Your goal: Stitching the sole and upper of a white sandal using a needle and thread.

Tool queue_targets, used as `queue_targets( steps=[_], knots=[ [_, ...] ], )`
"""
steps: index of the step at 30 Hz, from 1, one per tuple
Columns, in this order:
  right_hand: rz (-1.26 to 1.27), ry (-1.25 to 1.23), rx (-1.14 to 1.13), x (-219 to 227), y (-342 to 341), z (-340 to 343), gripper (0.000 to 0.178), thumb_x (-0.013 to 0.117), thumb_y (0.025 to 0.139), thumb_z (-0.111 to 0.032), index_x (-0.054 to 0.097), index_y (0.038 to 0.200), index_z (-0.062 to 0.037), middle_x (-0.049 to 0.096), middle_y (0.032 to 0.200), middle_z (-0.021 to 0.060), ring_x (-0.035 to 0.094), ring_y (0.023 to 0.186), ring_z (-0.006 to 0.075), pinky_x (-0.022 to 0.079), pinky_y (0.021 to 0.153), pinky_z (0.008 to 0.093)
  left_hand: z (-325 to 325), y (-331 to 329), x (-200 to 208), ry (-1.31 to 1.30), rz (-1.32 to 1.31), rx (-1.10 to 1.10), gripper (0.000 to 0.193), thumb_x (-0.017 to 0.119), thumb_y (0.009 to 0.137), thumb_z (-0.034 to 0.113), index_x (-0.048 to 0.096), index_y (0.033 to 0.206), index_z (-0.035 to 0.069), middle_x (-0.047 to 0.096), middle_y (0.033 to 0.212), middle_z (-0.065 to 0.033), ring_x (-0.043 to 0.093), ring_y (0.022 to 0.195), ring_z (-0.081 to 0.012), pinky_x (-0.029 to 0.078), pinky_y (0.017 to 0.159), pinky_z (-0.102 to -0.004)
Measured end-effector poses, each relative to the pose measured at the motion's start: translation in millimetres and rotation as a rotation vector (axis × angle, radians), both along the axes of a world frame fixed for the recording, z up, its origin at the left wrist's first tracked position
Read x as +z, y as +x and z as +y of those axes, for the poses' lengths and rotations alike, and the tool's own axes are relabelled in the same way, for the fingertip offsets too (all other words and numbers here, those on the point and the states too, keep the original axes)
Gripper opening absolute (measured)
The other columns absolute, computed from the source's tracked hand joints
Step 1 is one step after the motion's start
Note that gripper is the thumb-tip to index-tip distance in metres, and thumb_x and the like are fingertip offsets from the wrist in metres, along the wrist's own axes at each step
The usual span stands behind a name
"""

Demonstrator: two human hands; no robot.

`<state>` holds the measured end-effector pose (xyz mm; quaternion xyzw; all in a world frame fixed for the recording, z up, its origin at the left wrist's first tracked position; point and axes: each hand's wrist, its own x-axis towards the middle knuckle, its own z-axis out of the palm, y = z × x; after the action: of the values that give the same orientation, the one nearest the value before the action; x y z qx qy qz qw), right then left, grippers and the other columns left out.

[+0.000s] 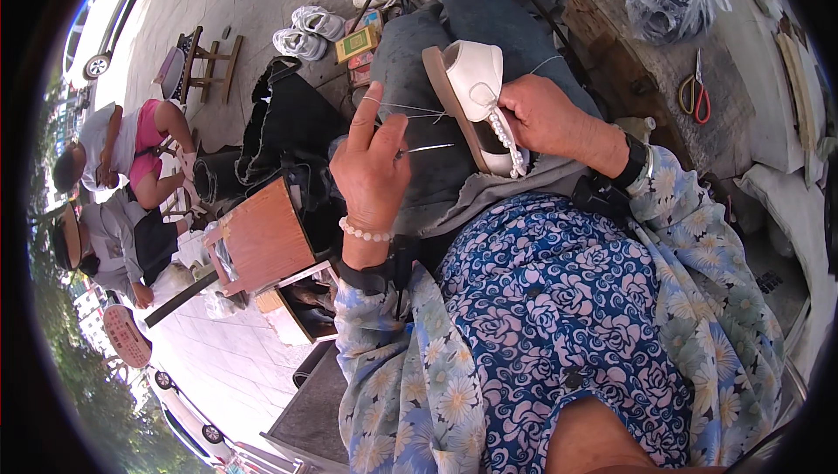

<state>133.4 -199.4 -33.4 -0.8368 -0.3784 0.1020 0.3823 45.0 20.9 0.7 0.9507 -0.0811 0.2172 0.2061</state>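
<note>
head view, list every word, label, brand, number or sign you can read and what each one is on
No text is clear enough to quote.
Oval pinkish sign at the far left: reddish writing, too small and blurred to read.
Yellow-and-green box beyond the left hand: markings too small to read.
White shoe in the right hand: no writing shows.

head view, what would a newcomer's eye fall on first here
Probably the white shoe, held up near the upper centre by the right hand. Just left of it, the left hand holds a thin metal tool, with thread stretched toward the shoe. At upper right, scissors lie on worn wood.
</note>
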Motion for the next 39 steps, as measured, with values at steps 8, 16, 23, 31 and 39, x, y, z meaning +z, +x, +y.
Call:
queue_targets(
  steps=[8,16,23,31,39],
  knots=[
    [0.007,-0.014,-0.008,1,-1,1,0.011,0.059,0.077,-0.014,0.059,0.072,-0.0042,0.06,0.07,0.0176,0.059,0.069,0.0371,0.048,0.06,0.0436,-5,-10,-5,0.191,-0.001,0.049,0.032,0.061,0.067,-0.007,0.064,0.096,0.006,0.06,0.114,-0.0155,0.066,0.079,-0.026,0.052,0.06,-0.0288],
    [0.163,0.176,-0.021,-10,0,1,0.01,0.06,0.079,-0.013,0.062,0.082,-0.0043,0.062,0.076,0.017,0.06,0.072,0.0359,0.048,0.06,0.0381,-6,-19,0,0.065,-0.033,-0.001,0.028,0.061,0.065,-0.009,0.066,0.09,0.004,0.062,0.11,-0.0167,0.066,0.081,-0.0266,0.052,0.061,-0.0285],
    [0.375,0.277,0.004,-8,1,3,0.019,0.057,0.084,0.0,0.063,0.101,-0.0007,0.069,0.087,0.0054,0.056,0.078,0.004,0.047,0.069,0.0228,-19,-4,23,-0.099,-0.057,-0.102,0.022,0.063,0.071,-0.008,0.065,0.09,0.003,0.063,0.104,-0.016,0.065,0.079,-0.0231,0.051,0.062,-0.0263],
    [0.226,0.197,0.106,0,7,4,0.009,0.054,0.077,-0.007,0.059,0.078,0.0,0.058,0.072,0.0188,0.058,0.067,0.0359,0.045,0.058,0.0379,-18,40,7,-0.959,0.317,0.06,0.014,0.072,0.075,0.004,0.062,0.086,0.001,0.06,0.075,-0.0009,0.044,0.06,-0.0007,0.035,0.05,-0.0161],
    [0.278,0.16,0.098,10,5,-1,0.009,0.054,0.075,-0.008,0.059,0.078,-0.0008,0.058,0.073,0.0183,0.058,0.069,0.0366,0.045,0.059,0.0397,-12,38,5,-1.16,0.575,0.153,0.018,0.071,0.079,0.013,0.058,0.084,0.002,0.057,0.065,-0.0018,0.043,0.043,-0.0034,0.032,0.038,-0.0193]
  ],
)
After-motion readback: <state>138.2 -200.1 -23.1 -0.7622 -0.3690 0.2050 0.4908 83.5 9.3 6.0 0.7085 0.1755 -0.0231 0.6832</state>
